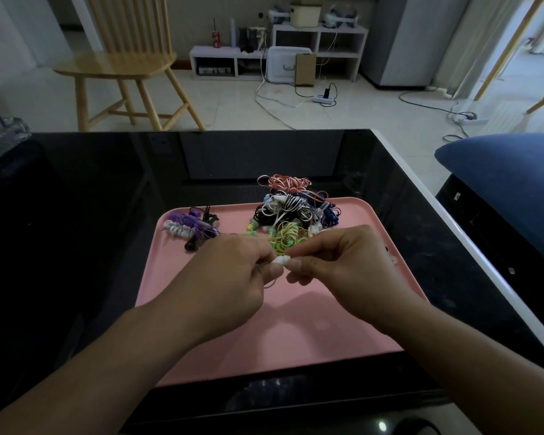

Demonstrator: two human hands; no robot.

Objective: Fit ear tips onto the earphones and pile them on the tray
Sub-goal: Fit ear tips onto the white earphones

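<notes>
A pink tray (pixel 296 324) lies on the black table. Above its middle, my left hand (pixel 230 271) and my right hand (pixel 336 262) meet fingertip to fingertip. Between them they pinch a small white earbud with its ear tip (pixel 279 262); a thin cable loops down from my left hand. A yellow-green coiled earphone (pixel 288 238) sits just behind the fingers. A pile of coiled earphones (pixel 292 205) in white, black, blue and orange rests at the tray's far edge. Purple and white earphones (pixel 190 227) lie at the far left of the tray.
The black glossy table (pixel 76 230) has a white edge (pixel 453 224) on the right. A blue cushion (pixel 509 183) lies beyond that edge. A wooden chair (pixel 123 58) and low white shelves (pixel 296 48) stand across the floor. A clear object (pixel 4 136) sits at the far left.
</notes>
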